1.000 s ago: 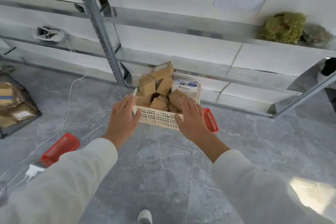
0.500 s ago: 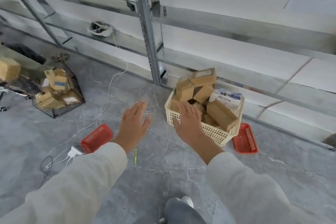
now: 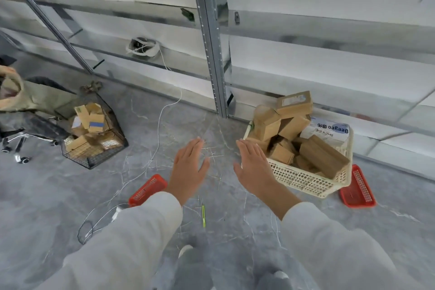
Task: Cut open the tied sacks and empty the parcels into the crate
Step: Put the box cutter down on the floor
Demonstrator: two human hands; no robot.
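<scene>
Grey marble floor [image 3: 58,195] lay beneath both hands, fingers [image 3: 197,146] straight and together, palms down, gripping nothing: the left hand [image 3: 190,167] hovered over bare tile, the right hand [image 3: 254,167] at the near-left corner of the cream crate [image 3: 306,179], whether touching it I could not tell. That crate stood just right of the shelving upright [image 3: 211,54], heaped with brown parcels [image 3: 294,125], so the empty hands probably meant one load was finished. A green cutter [image 3: 203,215] lay on the floor between the sleeves [image 3: 131,231], likely kept within reach for the slumped sack [image 3: 14,94] far left.
</scene>
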